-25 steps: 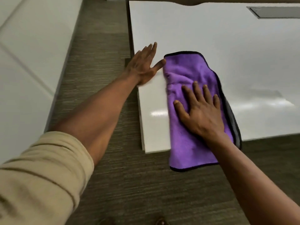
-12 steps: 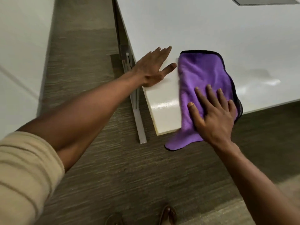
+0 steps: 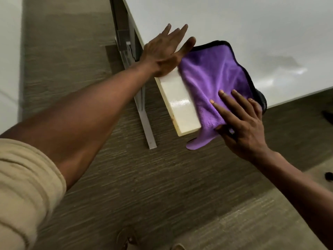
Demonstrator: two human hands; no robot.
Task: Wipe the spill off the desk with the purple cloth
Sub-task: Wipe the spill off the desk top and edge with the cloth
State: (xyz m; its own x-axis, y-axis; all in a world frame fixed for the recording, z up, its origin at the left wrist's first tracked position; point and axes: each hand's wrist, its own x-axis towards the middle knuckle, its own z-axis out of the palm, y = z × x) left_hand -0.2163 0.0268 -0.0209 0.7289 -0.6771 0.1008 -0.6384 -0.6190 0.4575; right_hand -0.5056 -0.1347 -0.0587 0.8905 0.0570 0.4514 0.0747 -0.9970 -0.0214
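Both hands [image 3: 166,52] [image 3: 241,123] flat, fingers spread

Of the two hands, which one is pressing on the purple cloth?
The right hand: its fingers lie on the purple cloth near the desk corner. The left hand rests flat beside it.

cloth [image 3: 214,76] lies on the desk [image 3: 234,20] corner, overhanging its edge.

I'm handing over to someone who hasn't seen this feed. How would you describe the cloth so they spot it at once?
Find the white desk and follow it to its near corner. The purple cloth lies there between the flat left hand and the right hand on it, one tip drooping over the edge. It is the only purple, black-trimmed thing.
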